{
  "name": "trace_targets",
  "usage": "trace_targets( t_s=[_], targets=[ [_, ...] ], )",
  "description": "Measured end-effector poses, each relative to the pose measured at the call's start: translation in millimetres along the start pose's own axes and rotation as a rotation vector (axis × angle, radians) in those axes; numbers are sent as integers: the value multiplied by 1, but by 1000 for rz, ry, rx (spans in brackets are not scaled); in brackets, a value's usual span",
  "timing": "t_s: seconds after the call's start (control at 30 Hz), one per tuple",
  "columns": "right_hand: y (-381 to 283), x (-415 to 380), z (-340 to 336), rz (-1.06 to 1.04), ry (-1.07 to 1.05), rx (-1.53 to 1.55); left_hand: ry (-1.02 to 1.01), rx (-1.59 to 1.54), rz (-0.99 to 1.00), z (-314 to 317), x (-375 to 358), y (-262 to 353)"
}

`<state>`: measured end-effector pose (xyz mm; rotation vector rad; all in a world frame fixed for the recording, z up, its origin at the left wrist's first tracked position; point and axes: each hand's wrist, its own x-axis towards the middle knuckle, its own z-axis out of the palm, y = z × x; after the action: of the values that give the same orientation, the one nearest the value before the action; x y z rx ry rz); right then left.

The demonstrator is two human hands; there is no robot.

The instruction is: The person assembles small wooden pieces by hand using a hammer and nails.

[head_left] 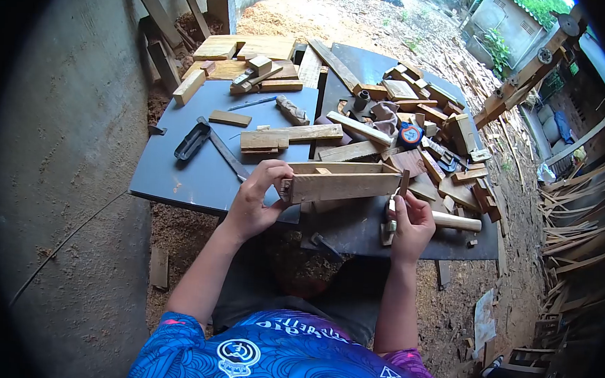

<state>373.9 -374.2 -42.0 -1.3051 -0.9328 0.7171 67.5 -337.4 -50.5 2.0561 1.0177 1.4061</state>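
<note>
A long wooden box frame point(343, 188) is held above the table's front part, between my hands. My left hand point(258, 193) grips its left end, fingers over the top corner and thumb below. Close to the right end, my right hand point(412, 225) pinches a small dark wooden strip point(404, 183) that stands upright against the frame. Beside and behind the right hand a pale wooden handle point(457, 222) lies on the dark table. Whether the right fingers touch the frame itself is hard to see.
A blue-grey tabletop point(174, 148) holds a black-handled tool point(194, 141), a saw blade point(228, 154) and wood blocks point(264, 140). On the right are piled offcuts, a blue tape measure point(410, 134) and a clamp point(446, 157). A dark tool point(327, 246) lies at the front edge.
</note>
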Motion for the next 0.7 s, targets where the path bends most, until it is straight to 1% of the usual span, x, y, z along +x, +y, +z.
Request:
trace_targets(
  t_s=[0.07, 0.1, 0.17, 0.2, 0.27, 0.3, 0.33, 0.37, 0.4, 0.43, 0.47, 0.5, 0.57, 0.7],
  targets=[
    [-17, -5, 5, -204, -32, 56, -94, -110, -93, -1, 8, 21],
    [-35, -14, 11, -206, -25, 52, -98, -116, -89, -1, 15, 35],
    [-70, -36, 23, -439, -96, 118, -122, -102, -32, 1, 29, 67],
    [-88, -44, 25, -440, -79, 110, -123, -156, -11, 6, 34, 75],
    [-111, -56, 28, -856, -157, -283, -118, -175, 28, 14, 47, 99],
    [-112, -62, 30, -846, -110, -281, -96, -183, 60, 20, 53, 106],
    [-113, -63, 29, -884, -74, -367, -67, -192, 155, 31, 56, 102],
    [-113, -63, 26, -921, -38, -455, -82, -211, 168, 38, 57, 107],
    [-112, -64, 24, -921, -15, -472, -92, -318, 77, 43, 57, 114],
    [-110, -65, 23, -934, 51, -513, -103, -420, -18, 48, 57, 118],
    [-110, -66, 20, -947, 113, -552, -119, -399, 42, 54, 58, 113],
    [-112, -66, 16, -947, 124, -561, -128, -408, 48, 57, 58, 116],
    [-114, -69, 10, -1002, 112, -692, -148, -449, 59, 62, 57, 121],
    [-109, -72, 1, -1002, 130, -707, -124, -436, 91, 69, 56, 125]
  ],
)
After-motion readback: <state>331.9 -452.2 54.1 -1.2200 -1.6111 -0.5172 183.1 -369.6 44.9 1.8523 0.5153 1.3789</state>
